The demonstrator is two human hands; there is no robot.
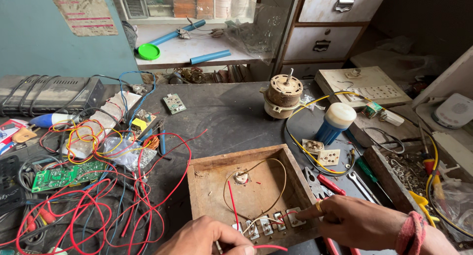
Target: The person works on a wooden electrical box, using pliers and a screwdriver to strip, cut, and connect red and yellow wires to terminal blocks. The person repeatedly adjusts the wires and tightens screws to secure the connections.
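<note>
Red insulation marks the wire that is pinched between thumb and fingertips of the left hand, which enters from the bottom edge with knuckles up and fingers curled closed on the wire. The wire runs to the right from the fingertips, just in front of the near wall of the wooden box.

The right hand is brought in from the lower right, the wrist wrapped in a red thread band. Its index finger is stretched toward the row of switches fixed along the near side of the box, the fingertip touching the rightmost switch. The other fingers are folded loosely under the palm; whether anything is gripped there cannot be told. A yellow ring is worn on one finger.

Inside the box a small round regulator is mounted, and thin brown wire is looped around it down to the switches.

To the left, a tangle of red wires is spread over the dark bench beside a green circuit board. Behind the box a fan motor is stood upright, with a blue and white capacitor near it on the right. Red-handled pliers are laid just beside the box's right wall.
</note>
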